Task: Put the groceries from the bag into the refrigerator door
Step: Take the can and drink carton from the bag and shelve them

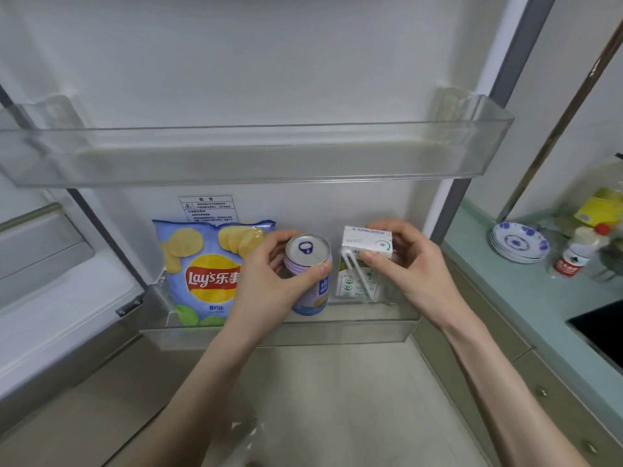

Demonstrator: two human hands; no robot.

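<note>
left hand (pixel 269 267) fingers grip metal can (pixel 307 271) | right hand (pixel 409 261) pinches cardboard carton (pixel 365 242) | glossy chip bag (pixel 205 271) at 9 o'clock | clear plastic door bin (pixel 279 333) | plates (pixel 519 242) on bench (pixel 539 298), 3 o'clock

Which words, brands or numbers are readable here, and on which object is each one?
"Lay's 乐事": chips bag.
"100": carton, in a small green circle; its other print is too small.
Can: print blurred.
Door sticker: too small.
Red label on the counter bottle: blurred.
</note>
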